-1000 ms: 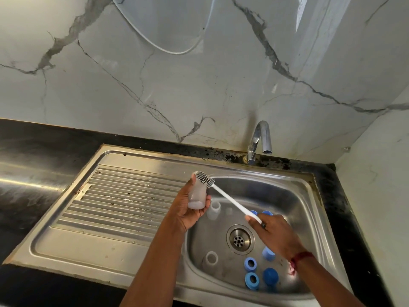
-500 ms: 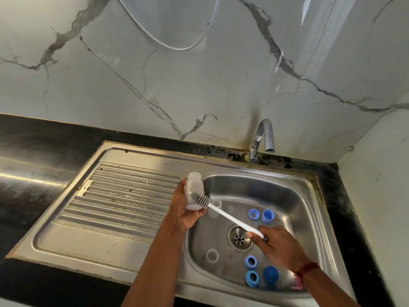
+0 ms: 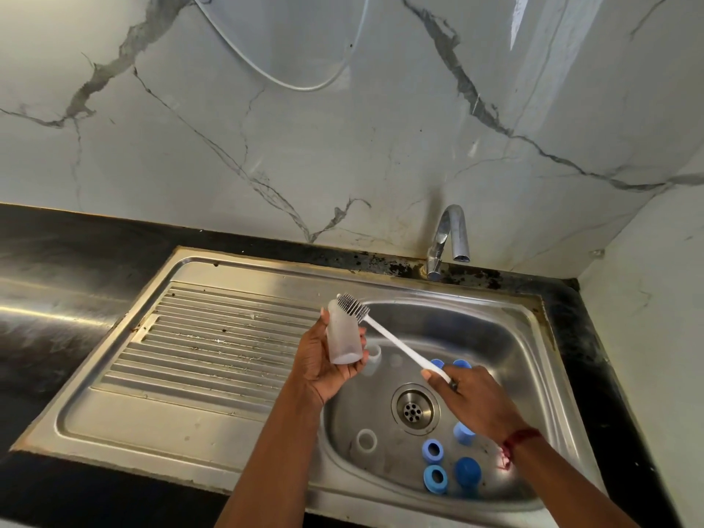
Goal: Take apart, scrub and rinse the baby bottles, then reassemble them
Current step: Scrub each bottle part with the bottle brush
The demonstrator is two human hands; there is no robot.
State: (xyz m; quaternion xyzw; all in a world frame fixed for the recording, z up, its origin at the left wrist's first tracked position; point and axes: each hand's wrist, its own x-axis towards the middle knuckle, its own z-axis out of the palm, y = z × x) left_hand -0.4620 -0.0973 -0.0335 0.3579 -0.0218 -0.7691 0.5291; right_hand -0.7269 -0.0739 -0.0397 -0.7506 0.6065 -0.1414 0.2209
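The left hand (image 3: 324, 360) grips a cloudy bottle (image 3: 344, 333) above the left edge of the sink (image 3: 514, 337). The brush (image 3: 352, 307) lays its bristles against the bottle's upper end, and its white handle slants down into the right hand (image 3: 476, 403), which is wrapped round it. Below, blue rings (image 3: 433, 450) and caps (image 3: 467, 472) lie near the drain (image 3: 413, 409). The tap (image 3: 449, 238) stands behind.

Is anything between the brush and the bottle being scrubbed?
Nothing visible. The brush bristles lie against the top of the bottle; the left hand grips it lower down, the right hand the brush handle.
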